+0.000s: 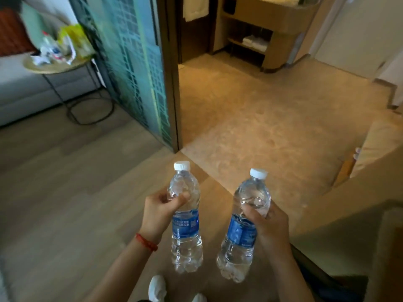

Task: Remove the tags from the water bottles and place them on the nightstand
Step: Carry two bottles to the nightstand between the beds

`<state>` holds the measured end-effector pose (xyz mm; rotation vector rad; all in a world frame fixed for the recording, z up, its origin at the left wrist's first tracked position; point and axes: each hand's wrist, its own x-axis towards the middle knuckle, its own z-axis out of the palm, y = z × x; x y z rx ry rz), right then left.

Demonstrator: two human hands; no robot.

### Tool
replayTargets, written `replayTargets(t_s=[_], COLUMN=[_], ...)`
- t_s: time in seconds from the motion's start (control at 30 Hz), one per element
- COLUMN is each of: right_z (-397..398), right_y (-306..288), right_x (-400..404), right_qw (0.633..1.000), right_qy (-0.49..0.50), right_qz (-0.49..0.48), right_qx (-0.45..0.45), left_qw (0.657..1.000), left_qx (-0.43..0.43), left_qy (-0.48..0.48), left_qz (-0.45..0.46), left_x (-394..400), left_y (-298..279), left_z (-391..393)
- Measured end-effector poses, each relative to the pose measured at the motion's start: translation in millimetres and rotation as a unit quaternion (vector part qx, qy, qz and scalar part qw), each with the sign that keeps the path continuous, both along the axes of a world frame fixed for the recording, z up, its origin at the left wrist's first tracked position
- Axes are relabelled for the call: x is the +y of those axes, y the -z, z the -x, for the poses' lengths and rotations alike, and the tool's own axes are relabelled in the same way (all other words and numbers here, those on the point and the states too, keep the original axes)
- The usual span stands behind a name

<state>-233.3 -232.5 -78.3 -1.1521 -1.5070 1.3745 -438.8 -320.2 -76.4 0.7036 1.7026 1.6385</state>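
Note:
I carry two clear water bottles with white caps and blue labels, both upright above the floor. My left hand (160, 211), with a red string on its wrist, grips the left bottle (185, 216) around its upper body. My right hand (267, 225) grips the right bottle (244, 223), which tilts slightly to the right. No hanging tag shows on either neck. No nightstand is in sight.
A teal patterned partition (139, 68) with a dark frame stands ahead, left of center. A round side table (54, 66) with bags and a bottle sits far left beside a grey sofa. A wooden shelf unit (268, 33) with towels stands behind. A counter edge (359, 188) lies right. My white shoes (157, 288) show below.

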Motion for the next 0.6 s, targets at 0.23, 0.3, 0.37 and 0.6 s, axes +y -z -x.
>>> replayTargets(t_s=[0.23, 0.3, 0.37, 0.6], right_z=[87.6, 117.0, 147.9, 272.0], right_y=[-5.2, -3.5, -2.1, 3.7], right_x=[-16.3, -24.1, -34.7, -87.0], right_qw=[0.99, 0.985, 0.981, 0.964], right_qy=[-0.141, -0.168, -0.191, -0.264], right_qz=[-0.017, -0.014, -0.009, -0.003], right_qx=[0.018, 0.025, 0.026, 0.022], left_qw=[0.992, 0.987, 0.983, 0.966], left_qx=[-0.017, -0.019, -0.025, -0.014], left_qy=[-0.127, -0.157, -0.183, -0.259], left_qz=[-0.001, -0.003, -0.004, -0.003], left_x=[-60.6, -79.7, -99.5, -174.1], left_y=[3.6, 5.3, 7.6, 9.4], left_z=[57.3, 77.9, 101.0, 200.7])
